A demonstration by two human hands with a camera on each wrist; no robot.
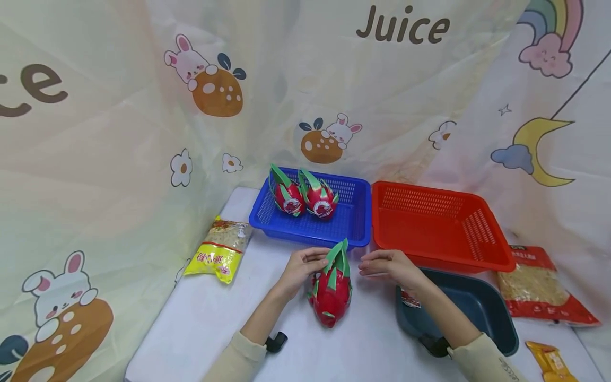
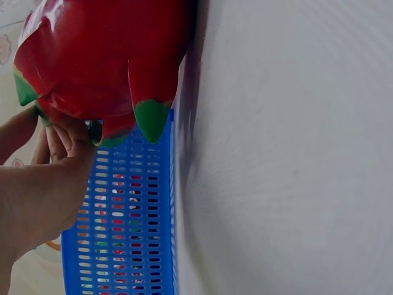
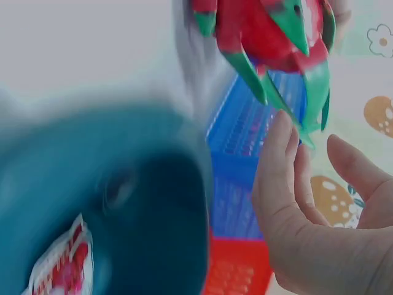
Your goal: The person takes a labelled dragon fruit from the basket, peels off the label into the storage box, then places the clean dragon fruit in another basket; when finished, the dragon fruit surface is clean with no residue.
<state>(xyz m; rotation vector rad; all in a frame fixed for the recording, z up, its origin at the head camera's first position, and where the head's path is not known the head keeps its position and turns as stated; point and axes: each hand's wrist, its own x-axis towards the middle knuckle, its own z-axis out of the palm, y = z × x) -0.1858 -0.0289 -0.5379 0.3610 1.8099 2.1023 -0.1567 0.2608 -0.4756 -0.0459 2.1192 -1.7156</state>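
Observation:
A red dragon fruit with green leaf tips lies on the white table, its leafy end toward the blue basket. My left hand grips its upper left side, fingers curled at the leaves; the left wrist view shows the fingers against the fruit. My right hand is to the right of the fruit, apart from it, fingers relaxed and holding nothing. In the right wrist view that hand has thumb and fingers spread below the leaves.
Two more dragon fruits sit in the blue basket. Right of it stands a red basket, with a dark teal tray in front, partly under my right forearm. Packets lie at left, right and front right.

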